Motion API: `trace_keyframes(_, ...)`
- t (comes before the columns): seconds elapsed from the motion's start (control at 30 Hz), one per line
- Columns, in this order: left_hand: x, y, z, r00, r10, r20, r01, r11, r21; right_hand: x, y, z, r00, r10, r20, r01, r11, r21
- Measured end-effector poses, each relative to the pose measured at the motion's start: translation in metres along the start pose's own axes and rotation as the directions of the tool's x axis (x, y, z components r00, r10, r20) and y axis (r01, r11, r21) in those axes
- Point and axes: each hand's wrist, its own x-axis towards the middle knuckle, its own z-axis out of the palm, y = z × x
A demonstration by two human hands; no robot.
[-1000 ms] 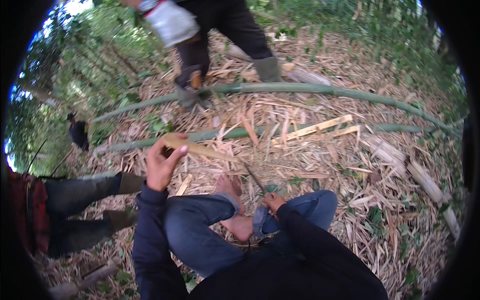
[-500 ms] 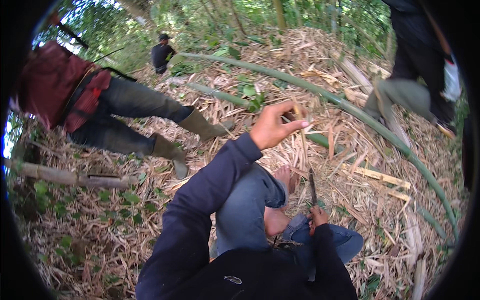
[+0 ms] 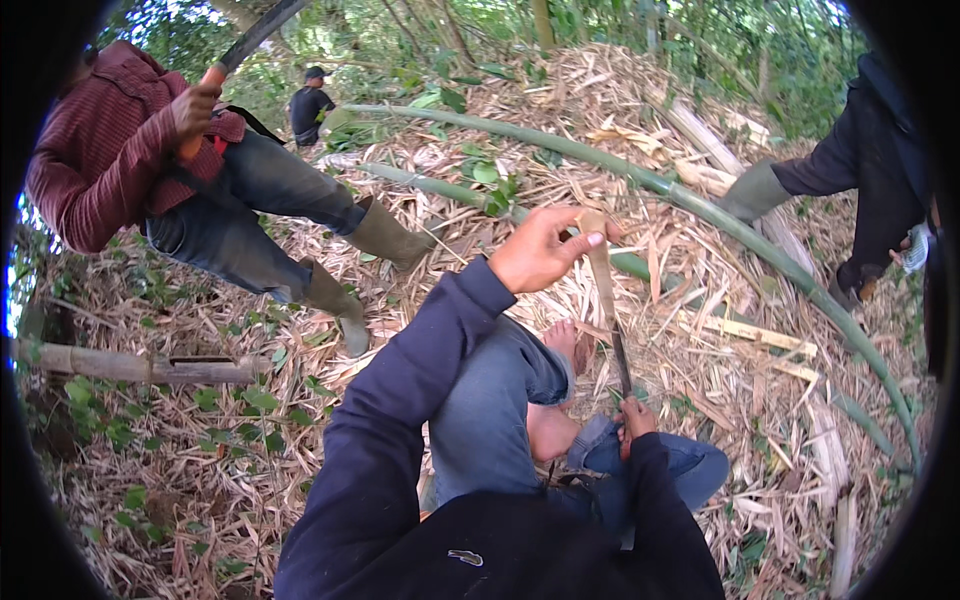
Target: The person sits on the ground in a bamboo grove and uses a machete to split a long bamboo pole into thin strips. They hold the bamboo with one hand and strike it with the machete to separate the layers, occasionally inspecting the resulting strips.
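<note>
My left hand (image 3: 548, 247) is closed, its thumb and fingers pinching the upper end of a pale brown strip (image 3: 602, 275) that looks like bamboo. The strip hangs down toward a dark, narrow knife blade (image 3: 622, 362). Whether strip and blade touch, I cannot tell. Low by my bent knee, my right hand (image 3: 636, 419) grips the knife, blade pointing up and away from me. A bit of reddish handle shows below the fingers. My bare foot (image 3: 561, 342) rests on the shavings between the two hands.
Dry bamboo shavings (image 3: 720, 400) cover the ground. A long green bamboo pole (image 3: 640, 175) arcs across ahead and to the right. At left stands a person in boots holding a machete (image 3: 258, 35); another person's boot (image 3: 755, 192) is at right. A brown bamboo length (image 3: 140, 364) lies left.
The strip in my left hand now shows more broadly, above the blade. The person at left has raised a machete into view; the person at right has shifted to the right.
</note>
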Motion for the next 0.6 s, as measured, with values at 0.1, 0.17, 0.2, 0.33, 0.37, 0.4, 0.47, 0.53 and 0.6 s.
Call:
trace_keyframes(0.1,-0.003,-0.005,-0.001,1.0,-0.012,0.0,0.012,1.0,0.009,-0.013,-0.01,0.005,1.0,-0.009,0.014,0.009,1.0,0.003)
trace_keyframes(0.17,-0.01,-0.017,-0.004,0.996,-0.007,-0.091,0.002,0.998,-0.059,-0.003,0.002,0.003,0.999,-0.027,0.047,0.027,1.0,-0.002)
trace_keyframes(0.2,-0.009,-0.014,-0.004,0.995,-0.018,-0.099,0.016,1.0,-0.023,0.0,0.003,0.004,0.999,-0.03,0.025,0.031,0.999,-0.03)
trace_keyframes(0.33,-0.009,-0.018,-0.011,0.981,-0.067,-0.183,0.073,0.997,0.027,-0.007,-0.001,0.008,1.0,-0.016,0.02,0.016,0.999,0.03)
trace_keyframes(0.37,-0.011,-0.018,-0.013,0.974,-0.096,-0.205,0.098,0.995,-0.002,-0.008,-0.003,0.011,1.0,-0.027,0.015,0.027,0.999,0.026)
trace_keyframes(0.4,-0.011,-0.02,-0.015,0.975,-0.098,-0.201,0.094,0.995,-0.03,-0.009,-0.004,0.012,0.999,-0.034,0.01,0.034,0.999,0.02)
trace_keyframes(0.47,-0.009,-0.013,-0.016,0.97,-0.116,-0.211,0.117,0.993,-0.011,-0.012,-0.007,0.016,0.999,-0.04,0.003,0.04,0.999,0.021)
trace_keyframes(0.53,-0.003,-0.014,-0.007,0.972,-0.066,-0.227,0.071,0.997,0.015,-0.011,-0.007,0.005,0.999,-0.026,0.019,0.026,1.0,0.007)
trace_keyframes(0.6,-0.006,-0.019,-0.002,0.968,-0.019,-0.251,0.031,0.999,0.044,-0.009,0.001,-0.001,0.999,-0.034,-0.025,0.033,0.998,-0.05)
